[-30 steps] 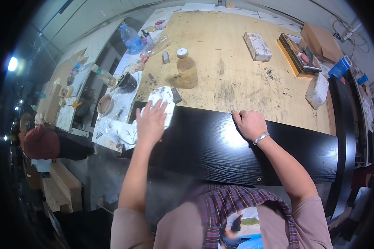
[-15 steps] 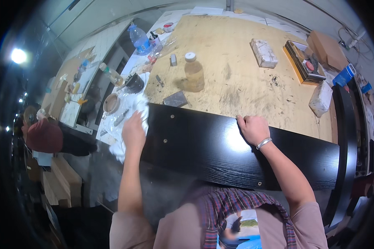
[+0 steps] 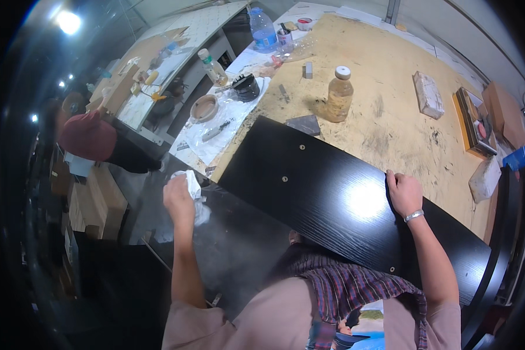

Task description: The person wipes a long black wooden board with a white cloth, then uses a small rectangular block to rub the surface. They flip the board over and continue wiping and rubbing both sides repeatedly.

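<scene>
A long black wood-grain panel (image 3: pixel 326 186) lies across the near part of the worktable and overhangs its front edge. Several small round metal fittings are set in its face. My right hand (image 3: pixel 405 195) is closed over the panel's far edge, right of its middle, with a silver bracelet at the wrist. Off the panel's left end, beyond the table edge, my left hand (image 3: pixel 178 201) grips a crumpled white cloth (image 3: pixel 193 186) that hangs down from the fingers. A dark grey block (image 3: pixel 303 125) rests just behind the panel, near a bottle of brownish liquid (image 3: pixel 340 96).
At left on the table are a black pot (image 3: pixel 246 87), a round brown dish (image 3: pixel 205 109), and a large blue-tinted bottle (image 3: pixel 262 32). A white-wrapped block (image 3: pixel 429 95) and an open box (image 3: pixel 473 122) sit right. Another person (image 3: pixel 87 137) works at a bench far left.
My left hand has drawn the cloth off the panel's left end, toward me and down. My view has turned left; the right hand still grips the panel's far edge.
</scene>
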Demonstrator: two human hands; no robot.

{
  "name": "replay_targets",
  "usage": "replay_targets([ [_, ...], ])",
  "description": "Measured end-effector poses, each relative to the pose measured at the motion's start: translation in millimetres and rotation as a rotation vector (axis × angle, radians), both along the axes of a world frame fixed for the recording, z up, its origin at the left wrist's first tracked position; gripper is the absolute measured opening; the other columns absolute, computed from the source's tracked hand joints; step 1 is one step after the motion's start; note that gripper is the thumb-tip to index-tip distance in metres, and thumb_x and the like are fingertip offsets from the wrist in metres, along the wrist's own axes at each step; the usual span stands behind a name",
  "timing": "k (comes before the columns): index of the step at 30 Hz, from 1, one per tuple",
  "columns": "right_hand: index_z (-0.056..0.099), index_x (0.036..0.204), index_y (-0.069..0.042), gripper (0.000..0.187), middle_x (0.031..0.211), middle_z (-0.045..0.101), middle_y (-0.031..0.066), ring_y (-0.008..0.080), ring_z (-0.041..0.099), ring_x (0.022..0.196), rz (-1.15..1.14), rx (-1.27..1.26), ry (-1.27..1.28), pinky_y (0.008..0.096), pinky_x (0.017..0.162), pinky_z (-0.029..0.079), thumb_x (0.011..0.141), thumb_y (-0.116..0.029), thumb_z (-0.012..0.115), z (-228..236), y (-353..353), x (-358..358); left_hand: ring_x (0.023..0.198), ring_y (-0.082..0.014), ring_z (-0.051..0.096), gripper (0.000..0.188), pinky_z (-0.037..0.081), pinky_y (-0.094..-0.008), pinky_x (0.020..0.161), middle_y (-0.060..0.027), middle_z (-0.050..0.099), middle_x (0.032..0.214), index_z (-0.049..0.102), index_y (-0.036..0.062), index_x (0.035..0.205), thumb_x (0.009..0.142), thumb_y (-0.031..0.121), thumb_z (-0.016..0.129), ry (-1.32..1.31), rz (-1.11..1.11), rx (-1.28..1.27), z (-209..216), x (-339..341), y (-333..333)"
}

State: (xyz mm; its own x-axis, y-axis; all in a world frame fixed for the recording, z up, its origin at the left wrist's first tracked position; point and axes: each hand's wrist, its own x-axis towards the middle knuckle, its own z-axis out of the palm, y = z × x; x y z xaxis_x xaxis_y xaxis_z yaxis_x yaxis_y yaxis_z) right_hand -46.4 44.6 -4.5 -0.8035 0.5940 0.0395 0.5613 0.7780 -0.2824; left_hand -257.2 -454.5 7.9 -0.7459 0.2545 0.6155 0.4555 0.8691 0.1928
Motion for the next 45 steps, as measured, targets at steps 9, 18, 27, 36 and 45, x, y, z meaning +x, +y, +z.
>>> replay_targets([
  [9,0.072,0.076,0.001,0.049,0.07,0.065,0.0263,0.044,0.065,0.069,0.119,0.039,0.01,0.0504,0.068,0.052,0.094,-0.042,0.057,-1.1,4.1,6.2,0.13,-0.0307,0.049,0.072,0.039,-0.0514,0.106,-0.011,0.056,0.14,0.058,0.0019,0.134,0.077,0.042,0.077,-0.276,-1.097,-0.259,4.3,147.2,266.7],
  [18,0.072,0.07,0.0,0.058,0.068,0.066,0.0246,0.0425,0.066,0.067,-0.005,-0.001,-0.003,0.0494,0.067,0.054,0.098,-0.045,0.05,7.0,-3.4,2.8,0.115,-0.0401,0.061,0.033,0.045,-0.0473,0.101,-0.0233,0.066,0.124,0.065,-0.001,0.124,0.093,0.007,0.056,-0.464,-0.155,0.051,-17.4,-83.7,115.3],
  [27,0.072,0.071,0.001,0.06,0.067,0.065,0.0253,0.0427,0.066,0.066,-0.038,-0.018,-0.023,0.0498,0.067,0.054,0.099,-0.047,0.049,5.1,1.8,4.2,0.093,-0.0329,0.063,0.021,0.049,-0.0443,0.088,-0.0143,0.069,0.103,0.069,0.0035,0.107,0.087,0.005,0.066,-0.232,-0.992,-0.04,5.1,99.3,168.9],
  [36,0.07,0.071,0.002,0.057,0.069,0.066,0.0252,0.0436,0.066,0.069,-0.01,-0.007,0.005,0.0508,0.069,0.053,0.099,-0.044,0.05,0.9,-4.2,5.4,0.103,-0.0336,0.065,0.021,0.05,-0.0394,0.092,-0.0171,0.069,0.113,0.07,-0.0016,0.11,0.091,0.001,0.062,-0.093,-0.039,0.236,-4.5,16.8,-3.0],
  [45,0.052,0.135,0.002,0.065,0.146,0.046,0.0265,0.0417,0.044,0.137,0.462,-0.011,0.263,0.0538,0.112,0.038,0.083,-0.029,0.074,12.2,-36.3,80.6,0.113,-0.0331,0.063,0.031,0.046,-0.0401,0.102,-0.0172,0.068,0.119,0.07,0.0001,0.118,0.088,0.001,0.063,-0.486,-0.664,0.191,17.2,18.8,190.1],
])
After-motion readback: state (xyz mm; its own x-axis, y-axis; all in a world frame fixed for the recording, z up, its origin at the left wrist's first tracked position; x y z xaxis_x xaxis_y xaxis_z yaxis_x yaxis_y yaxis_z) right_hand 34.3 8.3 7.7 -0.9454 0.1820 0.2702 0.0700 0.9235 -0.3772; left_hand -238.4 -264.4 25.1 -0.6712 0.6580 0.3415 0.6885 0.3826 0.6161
